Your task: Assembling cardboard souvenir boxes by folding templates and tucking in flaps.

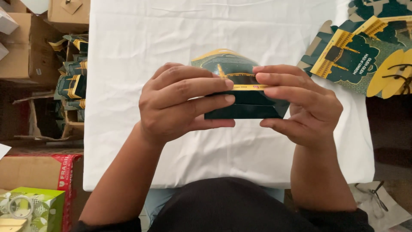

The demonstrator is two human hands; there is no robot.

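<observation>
Both hands hold a small dark green and gold cardboard box (240, 92) above the white cloth-covered table (171, 38). My left hand (182, 103) grips its left side, fingers laid across the front face. On the box's right side sits my right hand (300, 103), its fingers pressing along the gold band near the top. The box has a rounded gold-edged flap standing up at its far side. Its lower half is plain dark green.
Flat unfolded green and gold box blanks (356, 56) lie at the table's right corner. A carton holding folded boxes (73, 81) sits on the floor to the left, among brown cardboard boxes (25, 47). A light green tissue box (34, 208) is at lower left.
</observation>
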